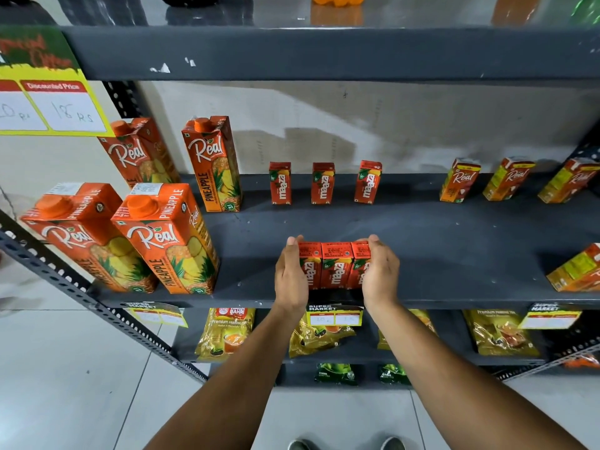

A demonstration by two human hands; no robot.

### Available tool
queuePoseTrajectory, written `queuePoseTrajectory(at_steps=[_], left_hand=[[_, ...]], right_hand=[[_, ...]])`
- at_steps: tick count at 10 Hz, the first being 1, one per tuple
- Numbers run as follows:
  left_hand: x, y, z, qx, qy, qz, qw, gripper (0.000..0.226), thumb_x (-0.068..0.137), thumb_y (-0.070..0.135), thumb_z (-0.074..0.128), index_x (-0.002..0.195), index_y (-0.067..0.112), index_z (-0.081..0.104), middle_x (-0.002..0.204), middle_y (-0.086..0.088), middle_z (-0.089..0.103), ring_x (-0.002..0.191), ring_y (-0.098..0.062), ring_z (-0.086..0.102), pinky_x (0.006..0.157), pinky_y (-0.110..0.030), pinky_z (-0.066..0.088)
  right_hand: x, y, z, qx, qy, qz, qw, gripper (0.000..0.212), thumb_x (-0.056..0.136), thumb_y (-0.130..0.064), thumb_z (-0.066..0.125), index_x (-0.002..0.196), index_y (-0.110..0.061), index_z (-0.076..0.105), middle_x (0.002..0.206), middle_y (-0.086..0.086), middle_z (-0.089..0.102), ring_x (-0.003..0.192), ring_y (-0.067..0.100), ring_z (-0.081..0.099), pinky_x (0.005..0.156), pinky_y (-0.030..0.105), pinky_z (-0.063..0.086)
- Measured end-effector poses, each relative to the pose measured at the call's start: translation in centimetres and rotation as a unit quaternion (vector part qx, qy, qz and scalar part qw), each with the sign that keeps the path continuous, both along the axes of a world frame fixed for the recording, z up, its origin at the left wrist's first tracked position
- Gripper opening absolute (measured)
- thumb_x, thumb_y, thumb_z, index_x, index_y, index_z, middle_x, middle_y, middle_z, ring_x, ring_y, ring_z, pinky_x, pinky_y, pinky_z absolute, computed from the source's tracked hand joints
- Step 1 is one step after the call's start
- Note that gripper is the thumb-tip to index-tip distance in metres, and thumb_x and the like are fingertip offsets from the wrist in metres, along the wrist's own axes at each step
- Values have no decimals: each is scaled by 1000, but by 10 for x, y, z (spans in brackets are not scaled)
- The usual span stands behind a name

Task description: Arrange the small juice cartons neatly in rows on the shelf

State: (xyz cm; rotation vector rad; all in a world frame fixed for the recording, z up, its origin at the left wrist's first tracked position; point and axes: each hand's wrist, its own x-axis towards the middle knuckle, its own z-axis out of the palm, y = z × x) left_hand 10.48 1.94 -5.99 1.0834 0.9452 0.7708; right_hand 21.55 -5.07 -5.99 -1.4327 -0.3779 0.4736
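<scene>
Three small red Maaza juice cartons (335, 265) stand side by side near the front edge of the dark grey shelf (438, 241). My left hand (291, 277) presses against the left end of this row and my right hand (380, 271) presses against the right end, squeezing the three together. Farther back on the same shelf, three more small Maaza cartons stand apart in a loose row: one on the left (280, 183), one in the middle (322, 183) and one on the right (367, 182), slightly tilted.
Tall Real pineapple cartons (168, 238) stand at the left of the shelf. Small Real cartons (459, 180) line the back right, and one (576, 269) sits at the front right. Tea packets (501, 332) fill the shelf below. An upper shelf edge (324, 53) hangs overhead.
</scene>
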Motion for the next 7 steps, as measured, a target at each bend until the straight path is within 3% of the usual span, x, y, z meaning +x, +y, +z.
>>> queuePoseTrajectory(at_steps=[2, 4, 5, 6, 7], left_hand=[[1, 3, 0, -4, 6, 4, 1000, 49, 96, 55, 33, 118, 20, 60, 110, -8, 68, 101, -22, 67, 85, -42, 55], [-2, -5, 6, 7, -3, 23, 1000, 53, 96, 56, 33, 119, 16, 60, 110, -14, 69, 97, -24, 69, 80, -40, 57], [-4, -11, 9, 6, 8, 24, 1000, 68, 86, 71, 37, 125, 18, 55, 114, -14, 68, 100, -25, 69, 88, -47, 55], [-12, -15, 12, 33, 24, 38, 998, 88, 74, 84, 36, 127, 15, 52, 115, -14, 67, 98, -22, 70, 89, -47, 55], [-23, -26, 28, 73, 36, 50, 995, 84, 83, 77, 33, 138, 14, 44, 130, -7, 60, 103, -12, 65, 90, -25, 51]], right_hand=[[1, 2, 0, -8, 16, -2, 1000, 34, 92, -39, 44, 71, -15, 58, 70, 6, 63, 68, 19, 68, 66, 37, 53], [-2, -11, 3, -28, 0, 7, 1000, 37, 96, -43, 44, 70, -21, 57, 72, 2, 67, 73, 19, 72, 72, 39, 58], [-4, -14, 6, -35, -20, 23, 999, 39, 95, -54, 40, 86, -24, 62, 84, 1, 70, 79, 17, 72, 75, 41, 58], [-4, -28, 13, -26, -74, 32, 996, 50, 83, -71, 32, 108, -35, 55, 107, -3, 66, 101, 18, 66, 90, 45, 54], [1, -44, 23, 2, -79, -24, 997, 68, 78, -73, 33, 121, -25, 55, 122, 2, 63, 113, 18, 60, 98, 39, 49]])
